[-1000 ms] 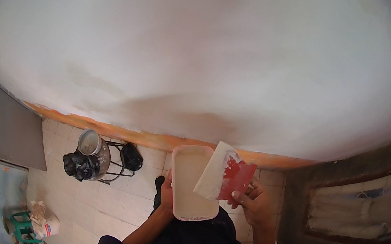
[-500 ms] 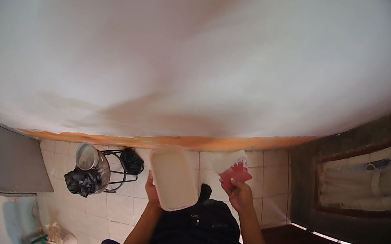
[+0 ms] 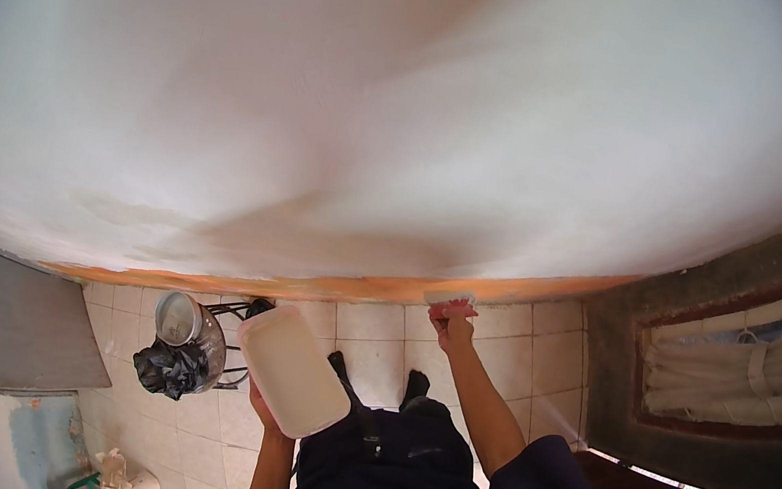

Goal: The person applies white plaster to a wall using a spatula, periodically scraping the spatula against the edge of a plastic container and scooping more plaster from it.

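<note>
My left hand (image 3: 263, 410) is closed on the near left side of a shallow white rectangular tray (image 3: 323, 426), held tilted in front of my body; its inside looks pale and smooth. Stretched forward, my right hand (image 3: 455, 333) grips a wide putty knife (image 3: 452, 309) with a red handle. The blade is at the orange band (image 3: 344, 287) along the bottom of the white wall (image 3: 327, 134); I cannot tell if it touches. My fingers partly hide the handle.
At left, a round stool (image 3: 213, 352) bears a pail (image 3: 179, 318) and a black plastic bag (image 3: 172, 370). A grey panel (image 3: 6, 319) stands farther left. Pale tiles (image 3: 368, 363) cover the floor under my feet. At right is a curtained window (image 3: 737, 367).
My right hand has moved forward and slightly left with the putty knife, up to the wall's lower band. The tray in my left hand has shifted left and tilted more.
</note>
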### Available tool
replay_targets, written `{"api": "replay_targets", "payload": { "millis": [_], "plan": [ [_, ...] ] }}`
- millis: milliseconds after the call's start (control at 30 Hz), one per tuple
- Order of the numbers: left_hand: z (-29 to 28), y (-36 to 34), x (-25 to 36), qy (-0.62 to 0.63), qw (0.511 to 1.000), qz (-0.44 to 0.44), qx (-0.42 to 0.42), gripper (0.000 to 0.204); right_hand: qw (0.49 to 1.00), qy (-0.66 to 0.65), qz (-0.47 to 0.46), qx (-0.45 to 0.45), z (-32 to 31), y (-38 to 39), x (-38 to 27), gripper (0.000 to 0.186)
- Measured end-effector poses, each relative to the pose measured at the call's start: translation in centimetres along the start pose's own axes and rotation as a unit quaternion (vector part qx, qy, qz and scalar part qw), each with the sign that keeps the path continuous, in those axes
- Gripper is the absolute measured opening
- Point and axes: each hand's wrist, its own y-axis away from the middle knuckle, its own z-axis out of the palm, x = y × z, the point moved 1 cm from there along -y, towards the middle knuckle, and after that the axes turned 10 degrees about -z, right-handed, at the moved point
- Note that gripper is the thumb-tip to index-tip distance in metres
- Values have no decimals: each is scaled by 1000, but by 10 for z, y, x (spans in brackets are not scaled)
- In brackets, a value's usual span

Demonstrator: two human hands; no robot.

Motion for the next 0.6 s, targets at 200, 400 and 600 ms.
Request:
{"api": "replay_targets", "payload": {
  "millis": [200, 400, 600],
  "plan": [
    [-8, 15, 2, -1, 999, 28, 42, 48, 1000, -3, -20, -9, 30, -11, -15, 28],
    [-7, 20, 3, -6, 998, 43, 50, 47, 999, 3, -43, -15, 53, -24, -31, 13],
    [-10, 13, 2, 37, 999, 7, 22, 48, 998, -2, -43, -34, 78, -15, -57, 13]
  ]
}}
